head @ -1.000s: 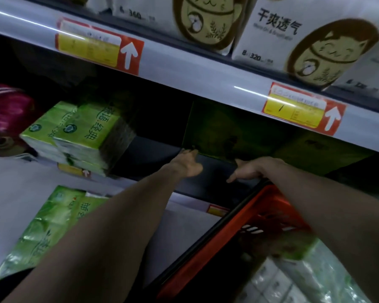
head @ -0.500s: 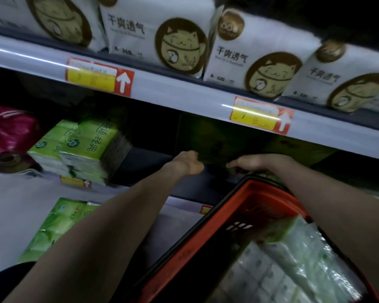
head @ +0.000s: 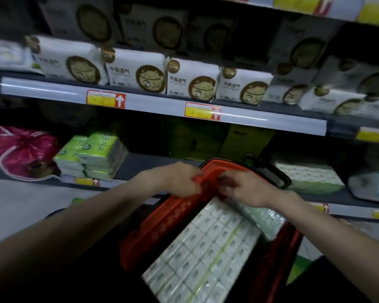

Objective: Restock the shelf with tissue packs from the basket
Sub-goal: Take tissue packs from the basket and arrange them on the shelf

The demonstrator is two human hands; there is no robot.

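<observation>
A red basket (head: 162, 217) sits tilted in front of the middle shelf (head: 144, 165). In it lies a big white-and-green tissue pack (head: 206, 254), with a clear-wrapped tissue pack (head: 260, 217) beside it at the far right. My left hand (head: 182, 180) is at the basket's far rim, fingers bent against the red plastic. My right hand (head: 245, 189) rests over the far end of the clear-wrapped pack. Both hands are blurred, so their grip is unclear. Dark green packs (head: 193, 138) stand at the back of the shelf, behind the hands.
Bright green tissue packs (head: 92, 154) are stacked at the shelf's left, beside a pink bag (head: 20, 149). A pale pack (head: 309, 178) lies on the shelf at right. White cat-logo packs (head: 190, 79) line the upper shelf. The basket's black handle (head: 271, 171) points toward the shelf.
Both hands have drawn back from the dark green packs on the shelf to the basket's far end. My view has lifted and pulled back, showing more of the basket.
</observation>
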